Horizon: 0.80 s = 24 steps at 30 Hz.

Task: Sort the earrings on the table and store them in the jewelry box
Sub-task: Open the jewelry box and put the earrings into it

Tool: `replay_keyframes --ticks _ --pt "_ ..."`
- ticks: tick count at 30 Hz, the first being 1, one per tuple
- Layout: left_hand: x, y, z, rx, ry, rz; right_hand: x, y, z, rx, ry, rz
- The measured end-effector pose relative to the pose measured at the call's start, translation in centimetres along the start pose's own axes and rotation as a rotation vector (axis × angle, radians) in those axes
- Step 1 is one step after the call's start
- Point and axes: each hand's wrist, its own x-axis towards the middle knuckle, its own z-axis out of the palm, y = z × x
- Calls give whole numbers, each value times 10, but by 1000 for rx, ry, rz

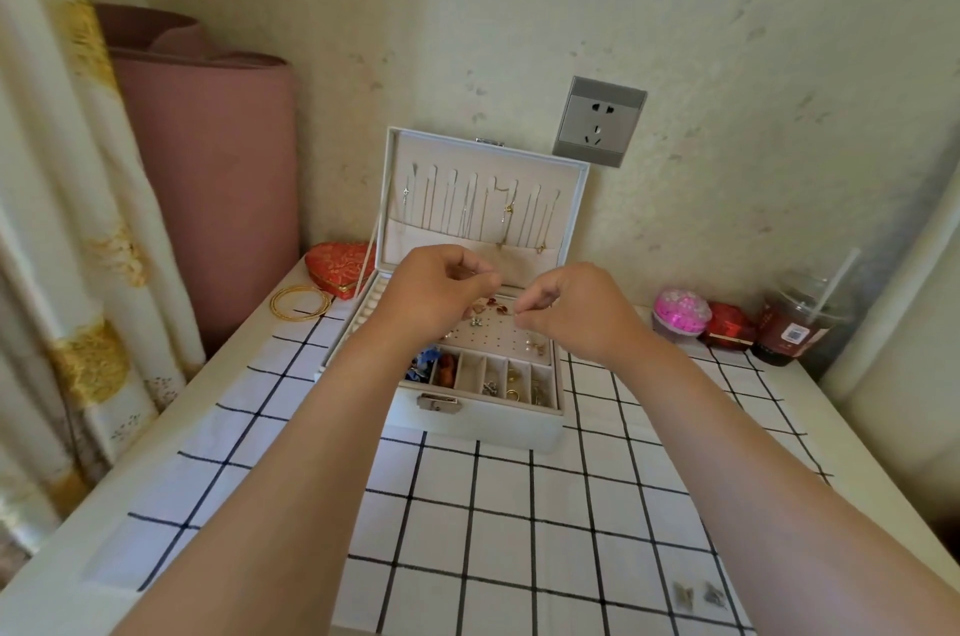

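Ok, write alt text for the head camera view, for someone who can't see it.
Two hands, left hand and right hand, hover with pinched fingers over an open white jewelry box on a checked tablecloth; anything they hold is too small to see. Two small earrings lie on the cloth, near right.

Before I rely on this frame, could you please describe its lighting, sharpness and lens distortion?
Head view: soft, even daylight, no harsh glare; the wide lens bows the curtain and table edge; the jewelry box is fairly sharp; the two earrings at lower right are blurred; whether the left hand or right hand holds anything is unresolvable.
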Motion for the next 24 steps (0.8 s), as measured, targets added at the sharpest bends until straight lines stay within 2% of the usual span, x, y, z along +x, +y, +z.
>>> replay_keyframes --ticks 5,10,19,21,24 --pt "1 -5 -8 -25 29 -15 -4 -14 8 -356 -70 -14" --pt "-1 -5 -12 5 28 -25 -1 -20 10 -513 -70 -16" --pt "-4 0 -8 -9 35 -14 0 -19 10 -496 -130 -10" --pt "-5 2 -6 -27 19 -21 0 -17 9 -443 -164 -11" --pt "-8 6 -4 -92 -11 -52 1 -15 1 -230 -153 2"
